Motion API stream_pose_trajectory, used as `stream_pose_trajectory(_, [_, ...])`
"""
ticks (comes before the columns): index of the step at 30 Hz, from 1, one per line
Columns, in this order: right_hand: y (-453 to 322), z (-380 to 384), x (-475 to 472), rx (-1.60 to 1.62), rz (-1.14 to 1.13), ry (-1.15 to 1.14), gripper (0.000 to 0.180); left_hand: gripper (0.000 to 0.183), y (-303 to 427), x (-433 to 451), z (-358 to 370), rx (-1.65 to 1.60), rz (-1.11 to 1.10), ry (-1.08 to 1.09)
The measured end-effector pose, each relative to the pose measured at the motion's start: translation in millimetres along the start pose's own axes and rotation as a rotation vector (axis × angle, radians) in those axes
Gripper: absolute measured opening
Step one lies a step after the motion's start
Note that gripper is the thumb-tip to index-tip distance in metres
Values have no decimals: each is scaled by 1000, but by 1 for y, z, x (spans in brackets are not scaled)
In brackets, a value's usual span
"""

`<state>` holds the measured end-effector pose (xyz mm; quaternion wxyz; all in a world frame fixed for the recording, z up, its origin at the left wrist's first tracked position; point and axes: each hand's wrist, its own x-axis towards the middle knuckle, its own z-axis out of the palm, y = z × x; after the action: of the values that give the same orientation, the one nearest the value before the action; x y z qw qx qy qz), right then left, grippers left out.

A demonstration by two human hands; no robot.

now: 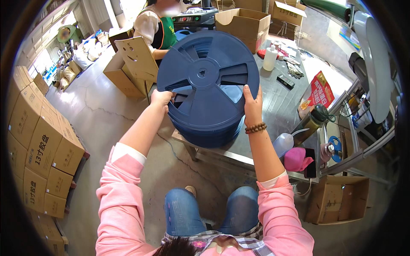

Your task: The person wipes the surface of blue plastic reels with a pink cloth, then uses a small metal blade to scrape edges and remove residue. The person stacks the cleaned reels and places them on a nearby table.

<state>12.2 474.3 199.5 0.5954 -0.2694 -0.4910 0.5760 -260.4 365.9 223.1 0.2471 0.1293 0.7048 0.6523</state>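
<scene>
A stack of dark blue plastic reels (205, 134) stands at the near edge of a metal-topped table (275, 105). Its top reel (205, 108) has a small hub hole and several cut-out windows. At that reel's left rim is my left hand (162, 100), its fingers hooked into a window and partly hidden. My right hand (253, 104) grips the right rim, thumb on top and fingers around the outer edge. Whether the top reel is lifted off those below, I cannot tell.
Right of the reels lie a squeeze bottle (283, 144), a tumbler (309, 123), a pink cloth (296, 159) and a phone (309, 163). A co-worker (153, 28) is beyond the stack. Open cartons (339, 200) stand around; boxes (48, 144) are piled at left.
</scene>
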Motion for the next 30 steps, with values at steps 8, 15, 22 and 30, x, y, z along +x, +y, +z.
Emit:
stream_pose_trajectory(8, [49,-13,8,-198,154,96,68,13,-16,21,6,202,-228,-16])
stream_pose_trajectory(15, [37,-3,-7,-230,244,89,66,27,-29,39,-8,412,-215,-68])
stream_pose_trajectory(22, [39,-8,-12,-41,258,67,82,44,-18,23,-8,288,-205,-66])
stream_pose_trajectory(30, [-28,-2,-67,4,36,86,73,83,3,-7,-35,118,29,47])
